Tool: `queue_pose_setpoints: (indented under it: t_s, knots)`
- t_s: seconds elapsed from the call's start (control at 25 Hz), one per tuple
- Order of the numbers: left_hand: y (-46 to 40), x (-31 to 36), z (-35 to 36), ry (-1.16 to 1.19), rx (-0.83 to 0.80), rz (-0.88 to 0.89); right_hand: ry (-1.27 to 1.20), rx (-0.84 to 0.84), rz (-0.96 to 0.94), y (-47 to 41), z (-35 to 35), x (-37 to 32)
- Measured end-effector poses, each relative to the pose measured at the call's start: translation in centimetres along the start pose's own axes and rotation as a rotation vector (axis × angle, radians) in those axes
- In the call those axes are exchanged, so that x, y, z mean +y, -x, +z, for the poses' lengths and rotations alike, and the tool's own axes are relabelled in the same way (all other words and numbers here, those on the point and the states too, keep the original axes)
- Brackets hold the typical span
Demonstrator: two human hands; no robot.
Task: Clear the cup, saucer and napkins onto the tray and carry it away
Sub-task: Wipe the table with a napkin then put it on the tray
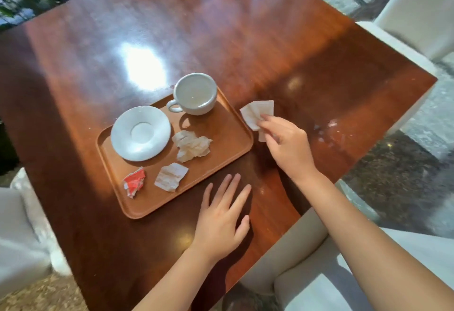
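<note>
A brown tray (221,124) lies on the wooden table. On it stand a white cup (195,93) at the far end and a white saucer (140,133) to its left. A crumpled beige napkin (191,145), a flatter crumpled napkin (171,176) and a red-and-white wrapper (134,182) also lie on the tray. My right hand (285,138) pinches a folded white napkin (256,111) on the table just right of the tray. Flat on the table by the tray's near corner rests my left hand (222,217), fingers spread, holding nothing.
The glossy wooden table (245,40) ends close on the right and near side. Some wet spots or crumbs (329,129) mark the table right of my hand. White upholstered chairs stand at the right (417,16), the lower right (319,274) and the left (19,232).
</note>
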State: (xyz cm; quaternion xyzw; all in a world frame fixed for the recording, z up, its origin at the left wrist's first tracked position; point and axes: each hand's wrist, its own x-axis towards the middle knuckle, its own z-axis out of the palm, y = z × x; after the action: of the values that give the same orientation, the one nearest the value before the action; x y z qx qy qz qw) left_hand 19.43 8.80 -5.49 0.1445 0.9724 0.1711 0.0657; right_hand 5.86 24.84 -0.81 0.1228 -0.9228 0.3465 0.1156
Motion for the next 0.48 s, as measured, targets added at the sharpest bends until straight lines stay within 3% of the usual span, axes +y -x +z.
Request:
queue_pose_setpoints:
  t_s: [0.2, 0.28, 0.36, 0.48]
  knots:
    - [-2.7, 2.8, 0.9, -0.012, 0.011, -0.027, 0.115, 0.125, 0.227, 1.7, -7.3, 7.8]
    - [-3.2, 2.8, 1.0, -0.021, 0.011, -0.031, 0.193, 0.089, 0.311, 1.7, -8.9, 10.9]
    - [-3.2, 2.7, 1.2, -0.026, 0.016, -0.029, 0.262, -0.002, 0.347, 1.7, -9.5, 13.3]
    - [-3.2, 2.9, 1.2, -0.024, 0.017, -0.029, 0.405, -0.009, 0.284, 1.2, -9.4, 14.8]
